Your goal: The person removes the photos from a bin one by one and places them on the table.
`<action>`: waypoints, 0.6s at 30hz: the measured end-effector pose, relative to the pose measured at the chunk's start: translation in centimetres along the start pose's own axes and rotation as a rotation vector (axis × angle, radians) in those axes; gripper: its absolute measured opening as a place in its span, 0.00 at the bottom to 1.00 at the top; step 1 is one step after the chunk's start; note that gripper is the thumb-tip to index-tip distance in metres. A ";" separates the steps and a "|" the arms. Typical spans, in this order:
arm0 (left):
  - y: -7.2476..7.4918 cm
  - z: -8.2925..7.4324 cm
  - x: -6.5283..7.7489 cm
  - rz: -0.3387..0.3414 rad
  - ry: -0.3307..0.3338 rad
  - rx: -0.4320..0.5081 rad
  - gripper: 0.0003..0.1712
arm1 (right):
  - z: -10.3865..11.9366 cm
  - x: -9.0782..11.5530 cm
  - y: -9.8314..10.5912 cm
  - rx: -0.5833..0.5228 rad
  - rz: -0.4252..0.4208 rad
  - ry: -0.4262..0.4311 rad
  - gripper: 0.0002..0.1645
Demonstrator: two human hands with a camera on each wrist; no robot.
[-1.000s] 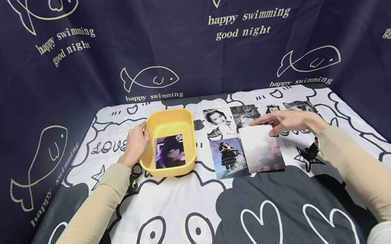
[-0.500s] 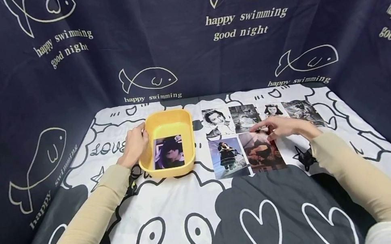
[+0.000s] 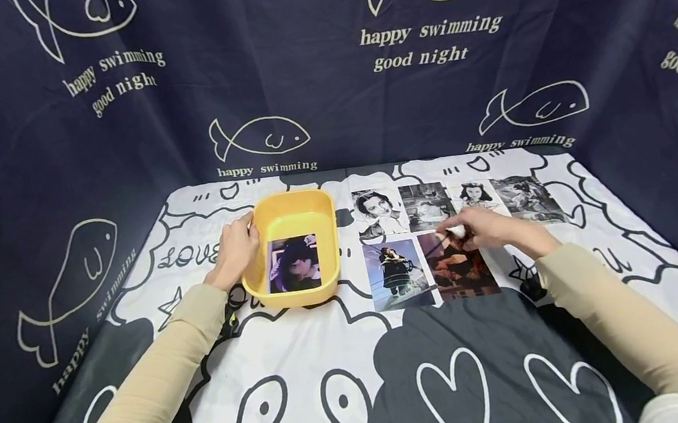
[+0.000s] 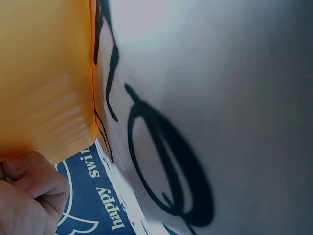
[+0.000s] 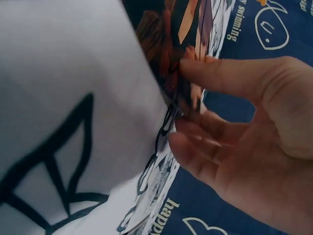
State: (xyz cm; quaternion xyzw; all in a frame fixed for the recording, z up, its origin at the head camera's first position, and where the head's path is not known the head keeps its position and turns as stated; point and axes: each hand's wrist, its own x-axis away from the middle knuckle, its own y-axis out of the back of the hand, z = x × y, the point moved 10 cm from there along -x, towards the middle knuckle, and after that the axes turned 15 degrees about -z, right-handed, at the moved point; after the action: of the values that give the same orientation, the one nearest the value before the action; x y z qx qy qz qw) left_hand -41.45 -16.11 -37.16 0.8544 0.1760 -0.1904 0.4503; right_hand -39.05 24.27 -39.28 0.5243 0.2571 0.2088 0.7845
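My left hand (image 3: 236,249) holds the left wall of a yellow plastic tub (image 3: 291,209); its curled fingers (image 4: 41,176) show against the tub in the left wrist view. Inside the tub lies a purple-toned photo card (image 3: 295,265). My right hand (image 3: 490,227) is at the far edge of a dark reddish photo card (image 3: 463,270). In the right wrist view the thumb (image 5: 220,73) lies on this card's face and other fingers are behind its edge, pinching it. Just left of it is a blue photo card (image 3: 397,271).
A row of black-and-white photo cards lies behind the two nearer ones, among them a portrait (image 3: 379,210) and a darker scene (image 3: 528,199). The patterned white and dark tablecloth (image 3: 305,350) spreads beneath. A navy fish-print curtain (image 3: 347,119) surrounds the table's back and sides.
The reddish card was pale with glare a second ago, and its picture now shows. My right hand has come slightly nearer, uncovering the back row. The left hand and tub stay put.
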 end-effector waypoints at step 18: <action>-0.3 0.1 0.0 0.008 -0.001 0.009 0.26 | 3.0 -5.2 0.5 -0.278 -0.072 -0.081 0.30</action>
State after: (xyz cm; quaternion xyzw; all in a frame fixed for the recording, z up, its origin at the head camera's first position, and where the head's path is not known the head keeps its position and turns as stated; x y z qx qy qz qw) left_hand -41.59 -16.01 -37.46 0.8569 0.1714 -0.1899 0.4475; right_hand -41.26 19.19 -36.92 0.4089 0.2125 0.1929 0.8663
